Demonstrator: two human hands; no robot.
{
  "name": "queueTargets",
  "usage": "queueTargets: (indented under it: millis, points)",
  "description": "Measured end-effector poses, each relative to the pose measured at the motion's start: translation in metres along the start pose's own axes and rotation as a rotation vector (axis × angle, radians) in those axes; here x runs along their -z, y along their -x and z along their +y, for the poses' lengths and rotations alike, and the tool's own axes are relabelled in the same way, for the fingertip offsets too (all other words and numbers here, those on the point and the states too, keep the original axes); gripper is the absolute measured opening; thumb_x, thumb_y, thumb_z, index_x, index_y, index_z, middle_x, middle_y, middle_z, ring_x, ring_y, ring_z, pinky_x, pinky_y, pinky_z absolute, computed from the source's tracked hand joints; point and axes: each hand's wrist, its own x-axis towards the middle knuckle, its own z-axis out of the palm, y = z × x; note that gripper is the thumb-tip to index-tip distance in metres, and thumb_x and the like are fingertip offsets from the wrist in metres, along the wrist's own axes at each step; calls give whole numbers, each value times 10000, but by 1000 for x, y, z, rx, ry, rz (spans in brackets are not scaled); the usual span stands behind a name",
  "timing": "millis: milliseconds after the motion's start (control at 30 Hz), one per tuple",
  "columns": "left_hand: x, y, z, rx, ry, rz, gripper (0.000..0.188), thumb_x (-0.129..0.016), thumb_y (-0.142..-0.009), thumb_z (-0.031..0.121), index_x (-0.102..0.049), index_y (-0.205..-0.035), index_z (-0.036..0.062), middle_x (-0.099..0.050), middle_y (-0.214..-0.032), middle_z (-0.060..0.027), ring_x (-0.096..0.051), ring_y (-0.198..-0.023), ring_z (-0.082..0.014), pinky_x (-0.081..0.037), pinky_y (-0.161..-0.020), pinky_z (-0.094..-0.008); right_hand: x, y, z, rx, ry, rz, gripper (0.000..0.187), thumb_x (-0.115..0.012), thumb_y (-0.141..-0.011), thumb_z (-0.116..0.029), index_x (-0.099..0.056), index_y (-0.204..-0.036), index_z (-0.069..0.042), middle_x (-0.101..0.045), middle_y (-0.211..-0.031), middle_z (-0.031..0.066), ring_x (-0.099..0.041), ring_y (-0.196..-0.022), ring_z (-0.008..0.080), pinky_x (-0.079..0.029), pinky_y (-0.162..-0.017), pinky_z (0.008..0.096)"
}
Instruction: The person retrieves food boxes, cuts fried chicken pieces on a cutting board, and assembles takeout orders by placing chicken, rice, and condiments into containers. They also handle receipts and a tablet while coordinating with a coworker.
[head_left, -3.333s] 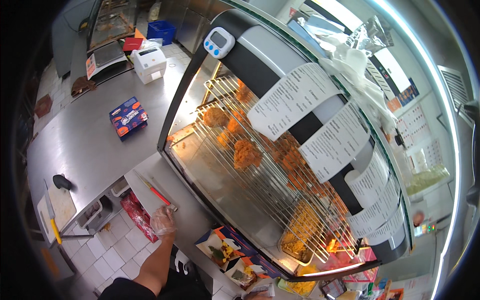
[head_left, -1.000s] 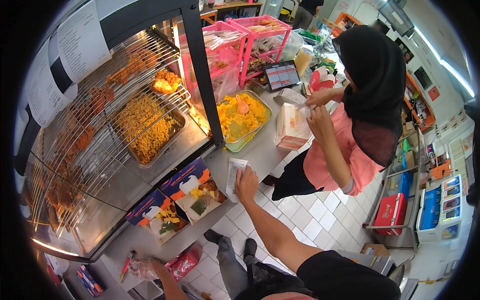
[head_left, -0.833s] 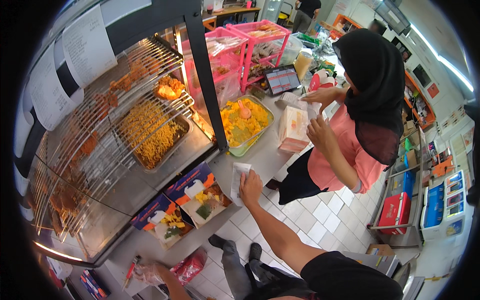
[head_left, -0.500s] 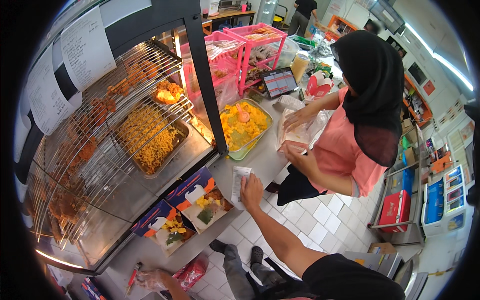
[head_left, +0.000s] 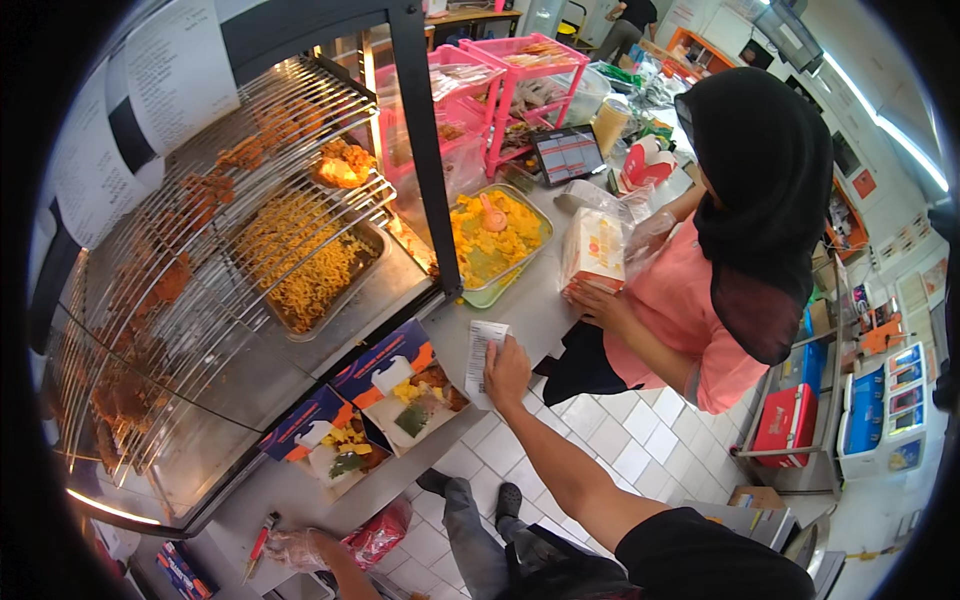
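Observation:
My right hand (head_left: 508,370) grips a white printed receipt (head_left: 485,352) by its right edge, over the counter's edge. Left of it lie two open meal boxes, dark blue and orange: the right box (head_left: 392,360) holds yellow scrambled egg, a green piece and fried meat. The left box (head_left: 312,425) has similar food. In a clear plastic glove, my left hand (head_left: 298,548) rests low over the counter with its fingers loosely extended. Beside its fingertips lies a red-handled cutter (head_left: 261,545). Close to that wrist is a red plastic packet (head_left: 380,533).
A heated display case (head_left: 420,150) holds fried chicken and a noodle tray (head_left: 300,300). A tray of yellow food (head_left: 538,212) with a scoop stands beyond it, near a tablet (head_left: 568,155) and pink racks (head_left: 480,120). At right, a co-worker (head_left: 680,300) handles a bagged box (head_left: 596,250).
The co-worker's box has been turned upright inside its clear bag. My right hand still holds the receipt, and my left hand stays by the cutter. The view has shifted slightly.

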Motion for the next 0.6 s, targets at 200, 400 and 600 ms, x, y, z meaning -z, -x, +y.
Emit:
queueTargets:
  millis: [200,400,600]
  points:
    - [1,-1,-3,-189,-460,-157,506,-513,-1024,230,-418,-1502,95,-339,-1586,-136,-330,-1463,-317,-435,-1111,-369,4,-2,-4,18,20,10,336,-600,-971,-339,-607,-1098,-28,-644,-912,172,-618,-865,357,-482,-776,476]
    - [-5,14,-8,-522,-677,-32,617,-469,-1025,292,-347,-1498,-85,-297,-1592,-260,-296,-1457,-440,-311,-1143,-587,-9,1,6,46,31,25,389,-600,-974,-345,-597,-1118,17,-635,-913,226,-623,-884,402,-482,-772,512]
    - [38,19,23,-387,-420,-13,550,-502,-1011,230,-392,-1467,-58,-327,-1549,-294,-342,-1417,-477,-304,-1180,-500,-19,-5,21,128,94,47,415,-604,-969,-389,-602,-1041,20,-639,-897,225,-616,-859,417,-474,-740,514]
